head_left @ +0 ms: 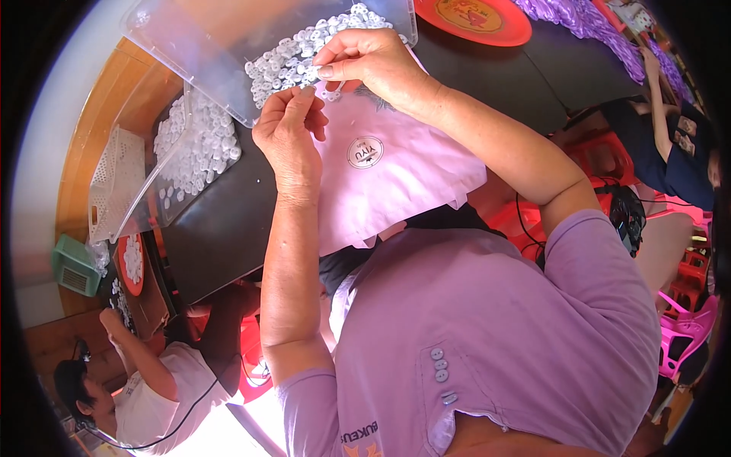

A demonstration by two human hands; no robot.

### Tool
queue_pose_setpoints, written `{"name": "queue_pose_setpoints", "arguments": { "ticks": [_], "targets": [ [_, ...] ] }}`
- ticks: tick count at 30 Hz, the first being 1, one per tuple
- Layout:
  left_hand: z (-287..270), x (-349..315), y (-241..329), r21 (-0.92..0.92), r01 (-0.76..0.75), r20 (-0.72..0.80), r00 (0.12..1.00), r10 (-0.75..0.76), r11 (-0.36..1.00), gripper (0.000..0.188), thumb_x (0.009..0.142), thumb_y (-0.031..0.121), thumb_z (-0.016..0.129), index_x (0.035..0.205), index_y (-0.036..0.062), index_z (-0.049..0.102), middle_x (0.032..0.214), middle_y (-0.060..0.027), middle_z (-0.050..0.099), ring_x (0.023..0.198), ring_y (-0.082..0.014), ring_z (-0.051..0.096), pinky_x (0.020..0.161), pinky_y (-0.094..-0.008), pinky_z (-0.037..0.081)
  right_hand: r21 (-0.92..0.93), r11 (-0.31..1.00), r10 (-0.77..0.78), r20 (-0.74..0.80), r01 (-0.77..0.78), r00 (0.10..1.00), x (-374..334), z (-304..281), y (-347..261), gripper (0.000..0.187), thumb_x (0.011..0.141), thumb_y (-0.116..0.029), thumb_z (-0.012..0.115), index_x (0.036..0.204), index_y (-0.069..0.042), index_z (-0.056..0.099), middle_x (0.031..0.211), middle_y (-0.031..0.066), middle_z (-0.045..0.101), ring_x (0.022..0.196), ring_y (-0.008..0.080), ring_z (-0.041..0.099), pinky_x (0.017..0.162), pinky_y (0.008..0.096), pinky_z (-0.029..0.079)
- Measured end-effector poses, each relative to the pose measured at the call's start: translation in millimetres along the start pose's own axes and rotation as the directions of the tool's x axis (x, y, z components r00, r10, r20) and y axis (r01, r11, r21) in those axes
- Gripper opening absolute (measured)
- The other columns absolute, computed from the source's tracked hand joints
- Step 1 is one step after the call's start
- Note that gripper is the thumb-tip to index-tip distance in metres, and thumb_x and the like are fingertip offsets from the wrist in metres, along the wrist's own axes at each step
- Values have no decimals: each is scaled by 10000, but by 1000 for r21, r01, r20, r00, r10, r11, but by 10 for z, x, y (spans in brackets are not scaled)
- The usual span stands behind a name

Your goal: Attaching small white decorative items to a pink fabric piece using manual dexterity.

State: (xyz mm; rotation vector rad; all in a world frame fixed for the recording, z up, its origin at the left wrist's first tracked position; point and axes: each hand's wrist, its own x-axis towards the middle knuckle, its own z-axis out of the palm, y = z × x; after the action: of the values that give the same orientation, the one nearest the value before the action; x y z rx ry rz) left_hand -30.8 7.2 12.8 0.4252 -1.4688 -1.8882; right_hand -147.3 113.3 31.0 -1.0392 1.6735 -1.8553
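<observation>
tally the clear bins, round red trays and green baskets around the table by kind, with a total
Clear bins: 2
Round red trays: 2
Green basket: 1
Total: 5

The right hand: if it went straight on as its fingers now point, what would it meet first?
Probably the heap of small white pieces in the clear plastic bin: the right hand points left toward it. Depth is unclear; it might pass above.
</observation>
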Motion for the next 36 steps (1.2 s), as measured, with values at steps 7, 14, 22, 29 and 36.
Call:
{"name": "queue_pose_setpoints", "arguments": {
  "ticks": [7,14,22,29,36],
  "targets": [
    [45,-40,33,80,-7,-11,1000,8,997,111,861,63,616,862,-47,599,718,-78,608,543,-115,529,461,-241,382,86,995,42,12,-43,999,7,-31,8,135,858,-92,657,968,-15,671,848,60,676,737,138,658,646,255,517],
    [44,-52,23,98,-63,-14,998,65,993,98,856,60,633,827,-28,600,670,-57,612,521,-80,531,431,-212,387,143,984,101,38,-106,994,22,-30,0,126,856,-84,653,959,-12,669,842,63,677,735,147,664,650,259,524],
    [38,-66,-7,114,-65,19,998,64,991,109,899,72,587,868,-31,596,688,-53,618,542,-72,527,452,-204,393,25,998,-51,34,50,998,-21,38,73,93,832,-49,667,921,-23,675,843,55,681,734,119,656,621,240,511],
    [40,-78,-16,121,-33,27,999,30,992,116,900,67,594,879,-47,585,746,-78,614,574,-100,521,476,-231,394,55,997,-47,24,45,999,-39,68,114,55,853,-46,657,902,-22,662,850,27,659,767,95,624,659,237,513],
    [-7,-47,-57,32,17,33,999,-18,999,106,907,62,581,859,-32,591,679,-61,607,526,-88,504,443,-223,376,131,990,-53,76,43,996,-29,76,187,49,846,-33,655,891,-15,661,844,34,658,748,102,627,650,241,511]
  ]
}}
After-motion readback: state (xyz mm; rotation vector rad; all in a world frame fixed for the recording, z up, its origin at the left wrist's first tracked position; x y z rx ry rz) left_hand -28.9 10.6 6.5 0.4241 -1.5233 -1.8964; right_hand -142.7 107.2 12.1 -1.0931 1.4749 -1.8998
